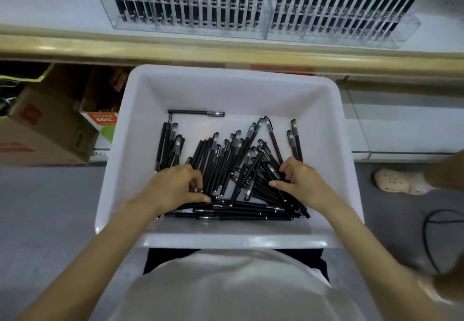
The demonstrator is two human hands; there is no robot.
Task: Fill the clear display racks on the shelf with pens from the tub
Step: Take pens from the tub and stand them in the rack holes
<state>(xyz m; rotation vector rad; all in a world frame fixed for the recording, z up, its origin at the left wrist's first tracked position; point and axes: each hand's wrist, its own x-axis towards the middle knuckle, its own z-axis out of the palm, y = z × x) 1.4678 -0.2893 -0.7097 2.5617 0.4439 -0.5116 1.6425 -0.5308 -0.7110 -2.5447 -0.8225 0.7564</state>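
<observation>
White cloth of the person's shirt [233,285] fills the bottom of the view, and both bare forearms reach forward from it into a deep white plastic tub [233,87] with rounded corners. The tub's near rim lies against the shirt, just behind both wrists.

The left grip [175,185] has its fingers curled down over the near ends of several black pens [226,160], with the thumb pressed along a pen lying crosswise beneath it. The right grip [298,180] is half closed, fingers hooked into the heap and thumb stretched toward the left grip; whether it has hold of a pen cannot be told.

The pens lie in a loose fan between the two grips and just beyond them, with a crosswise layer under the wrists. One single black pen [195,113] lies alone, well ahead of the left grip. Bare tub floor and high walls stand ahead of and outside each grip.

Beyond the tub's far rim runs the beige front edge [175,52] of the pale shelf [50,12]. On it, two clear acrylic racks [190,23] stand side by side, packed with upright black pens.

Outside the left grip lie brown cardboard boxes [45,132] on the grey floor [37,207]. Outside the right grip are a cream clog [394,182] and a black cable [429,240].
</observation>
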